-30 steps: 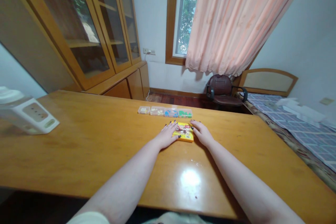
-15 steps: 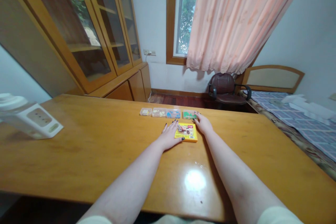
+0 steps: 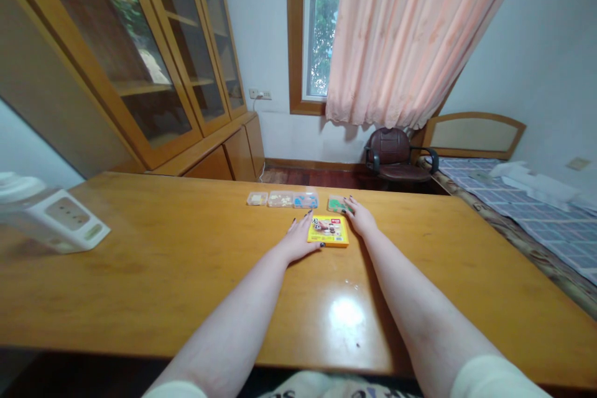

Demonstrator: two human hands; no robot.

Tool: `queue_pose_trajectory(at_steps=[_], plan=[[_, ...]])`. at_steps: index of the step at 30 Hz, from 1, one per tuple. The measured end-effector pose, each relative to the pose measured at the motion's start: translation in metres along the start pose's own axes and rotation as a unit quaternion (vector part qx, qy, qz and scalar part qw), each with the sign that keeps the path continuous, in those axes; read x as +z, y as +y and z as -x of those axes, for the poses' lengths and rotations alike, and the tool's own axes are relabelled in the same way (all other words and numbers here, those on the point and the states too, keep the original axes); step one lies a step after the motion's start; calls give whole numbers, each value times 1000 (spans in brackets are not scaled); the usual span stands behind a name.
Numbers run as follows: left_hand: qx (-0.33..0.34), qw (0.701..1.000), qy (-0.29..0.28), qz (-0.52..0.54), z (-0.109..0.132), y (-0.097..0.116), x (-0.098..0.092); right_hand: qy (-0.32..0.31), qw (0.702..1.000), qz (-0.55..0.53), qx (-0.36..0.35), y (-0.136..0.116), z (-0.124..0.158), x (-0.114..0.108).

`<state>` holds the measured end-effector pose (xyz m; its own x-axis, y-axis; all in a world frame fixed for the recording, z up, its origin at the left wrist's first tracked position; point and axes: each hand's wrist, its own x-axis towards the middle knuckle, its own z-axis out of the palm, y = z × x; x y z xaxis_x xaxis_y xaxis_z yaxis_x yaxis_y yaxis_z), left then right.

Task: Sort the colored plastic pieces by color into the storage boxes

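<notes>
A flat yellow box point(image 3: 332, 231) with a printed picture on its lid lies on the wooden table. My left hand point(image 3: 298, 241) rests against its left side, fingers stretched out and thumb along the near edge. Behind the box, a small clear case of green pieces point(image 3: 336, 203) is under the fingers of my right hand point(image 3: 360, 217), which grip its right end. To its left, separated by a gap, stand a case of blue pieces point(image 3: 306, 201), a case of pale pieces point(image 3: 280, 199) and a smaller case point(image 3: 257, 199) in a row.
A white and clear plastic container point(image 3: 56, 217) stands at the table's left end. The far table edge runs just behind the cases. Beyond are a glass-door cabinet point(image 3: 186, 74), a brown armchair point(image 3: 396, 155) and a bed point(image 3: 527, 199) on the right.
The case of green pieces has slid slightly right with my right hand, widening the gap to the blue one. My left hand stays at the yellow box. The view has shifted a little.
</notes>
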<state>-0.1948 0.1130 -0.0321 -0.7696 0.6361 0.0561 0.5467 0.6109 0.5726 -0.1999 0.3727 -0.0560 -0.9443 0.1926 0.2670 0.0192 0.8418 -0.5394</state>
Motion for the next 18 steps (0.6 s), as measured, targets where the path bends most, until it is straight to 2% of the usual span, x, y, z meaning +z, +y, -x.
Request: queue_pose_trajectory(at_steps=[5,8,13,18], plan=[[-3,999,18,26,1,1,-1,49,997,-47,24,-2,14,-6],[-11,999,23,33,0,2,-2,94,993,-63,-15,-12,37,-10],[-5,1000,16,21,-3,3,0,52,994,-25,-93,-40,80,-8],[49,998,24,-7,-5,-1,5,27,992,0,-123,-54,87,-1]])
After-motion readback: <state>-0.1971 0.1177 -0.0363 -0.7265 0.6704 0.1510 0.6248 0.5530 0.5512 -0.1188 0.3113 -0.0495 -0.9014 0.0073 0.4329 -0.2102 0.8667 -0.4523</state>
